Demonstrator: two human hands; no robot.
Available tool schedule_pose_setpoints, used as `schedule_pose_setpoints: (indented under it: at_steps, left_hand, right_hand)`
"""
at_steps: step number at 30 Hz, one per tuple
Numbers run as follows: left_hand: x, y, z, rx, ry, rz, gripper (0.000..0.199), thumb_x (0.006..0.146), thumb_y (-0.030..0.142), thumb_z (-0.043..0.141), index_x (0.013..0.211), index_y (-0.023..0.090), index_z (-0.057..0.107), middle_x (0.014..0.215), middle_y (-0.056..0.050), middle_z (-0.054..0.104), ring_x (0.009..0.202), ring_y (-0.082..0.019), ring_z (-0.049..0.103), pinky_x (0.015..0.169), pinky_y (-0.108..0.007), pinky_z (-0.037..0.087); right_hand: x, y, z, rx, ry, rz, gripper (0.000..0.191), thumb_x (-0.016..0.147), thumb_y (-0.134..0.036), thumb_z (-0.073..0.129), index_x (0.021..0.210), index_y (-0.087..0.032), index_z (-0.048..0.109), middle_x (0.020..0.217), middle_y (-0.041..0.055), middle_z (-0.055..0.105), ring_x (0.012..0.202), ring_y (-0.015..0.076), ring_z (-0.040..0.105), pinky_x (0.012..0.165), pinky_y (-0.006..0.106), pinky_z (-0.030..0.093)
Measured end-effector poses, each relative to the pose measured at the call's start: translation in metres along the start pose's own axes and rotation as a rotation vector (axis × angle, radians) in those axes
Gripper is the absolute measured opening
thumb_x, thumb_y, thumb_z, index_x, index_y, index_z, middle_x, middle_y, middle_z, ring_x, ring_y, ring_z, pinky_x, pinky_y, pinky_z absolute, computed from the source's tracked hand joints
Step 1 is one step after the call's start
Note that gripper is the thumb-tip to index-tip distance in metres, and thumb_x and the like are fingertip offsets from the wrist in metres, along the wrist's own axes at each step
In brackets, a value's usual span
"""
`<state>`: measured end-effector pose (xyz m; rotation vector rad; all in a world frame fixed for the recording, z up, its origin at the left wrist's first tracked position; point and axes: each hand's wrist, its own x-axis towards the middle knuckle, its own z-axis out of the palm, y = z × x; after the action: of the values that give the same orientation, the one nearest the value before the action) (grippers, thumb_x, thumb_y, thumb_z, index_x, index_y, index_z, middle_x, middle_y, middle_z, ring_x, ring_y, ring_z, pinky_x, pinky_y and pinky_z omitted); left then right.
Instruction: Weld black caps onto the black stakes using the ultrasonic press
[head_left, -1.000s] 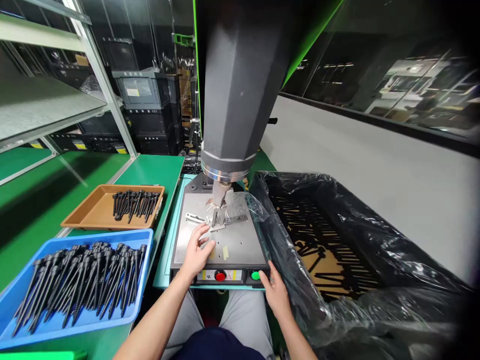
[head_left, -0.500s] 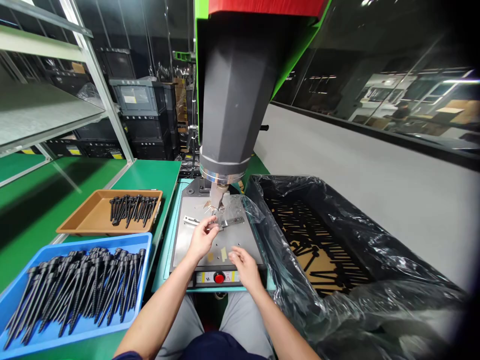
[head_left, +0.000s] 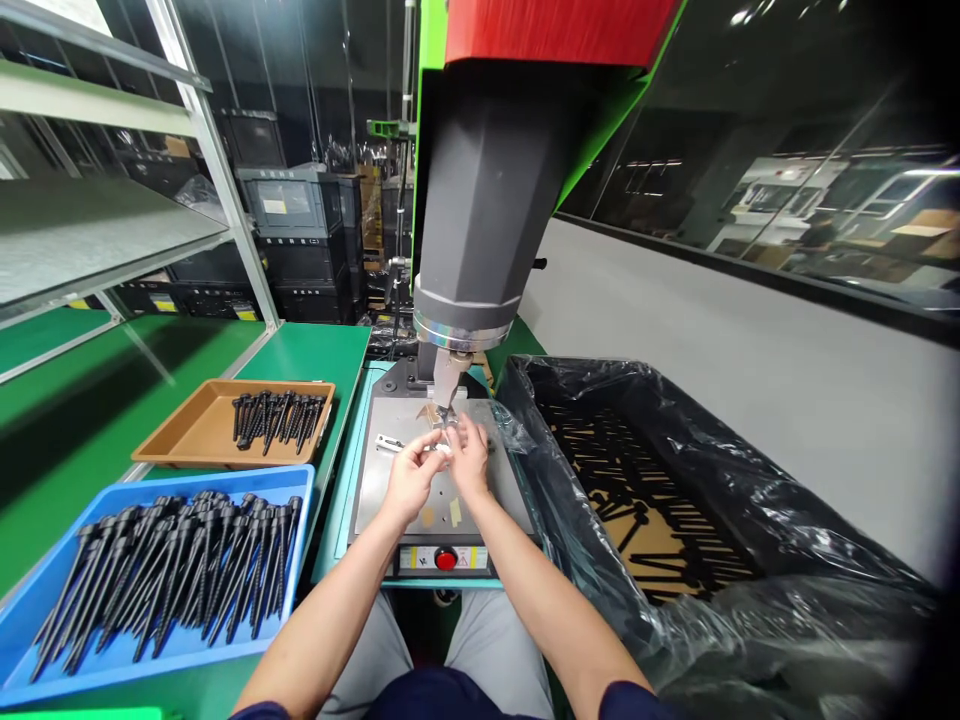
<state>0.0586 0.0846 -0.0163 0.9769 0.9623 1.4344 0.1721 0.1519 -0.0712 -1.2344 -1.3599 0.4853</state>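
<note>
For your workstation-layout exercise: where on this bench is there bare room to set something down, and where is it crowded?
Free: the brown tray left of its black pins; green benchtop beyond it; metal plate near the red button. Crowded: under the press tip, where left hand and right hand meet; the blue tray.

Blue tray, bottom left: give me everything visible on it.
The blue tray is a shallow rectangular bin, plastic by its look, with a raised rim. It lies flat on the green bench, just in front of the brown tray and left of the machine's metal plate. It holds a loose pile of long black ribbed spikes, most pointing toward the near left corner. Neither hand touches it; its near left corner runs out of frame.
</note>
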Motion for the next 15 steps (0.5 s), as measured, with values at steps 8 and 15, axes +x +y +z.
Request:
schedule_pose_setpoints:
  at_steps: [8, 15]
  left_hand:
    - [0.0, 0.008, 0.002, -0.039, -0.019, 0.004, 0.045, 0.072, 0.033, 0.075, 0.112, 0.014, 0.066, 0.123, -0.015, 0.067, 0.086, -0.02, 0.071, 0.075, -0.031, 0.055]
    - [-0.003, -0.001, 0.004, -0.064, 0.027, 0.024, 0.039, 0.07, 0.026, 0.074, 0.106, 0.012, 0.068, 0.109, -0.014, 0.072, 0.079, -0.019, 0.071, 0.072, -0.031, 0.055]
  right_hand:
    - [0.049, -0.012, 0.009, -0.123, -0.209, -0.015, 0.03, 0.079, -0.038, 0.055, 0.097, -0.019, 0.07, 0.112, 0.0124, 0.064, 0.114, 0.028, 0.055, 0.103, 0.043, 0.042]
    - [0.05, -0.023, -0.004, -0.246, -0.205, -0.031, 0.037, 0.08, -0.044, 0.049, 0.094, -0.015, 0.068, 0.101, 0.0151, 0.068, 0.1, 0.03, 0.059, 0.089, 0.043, 0.045]
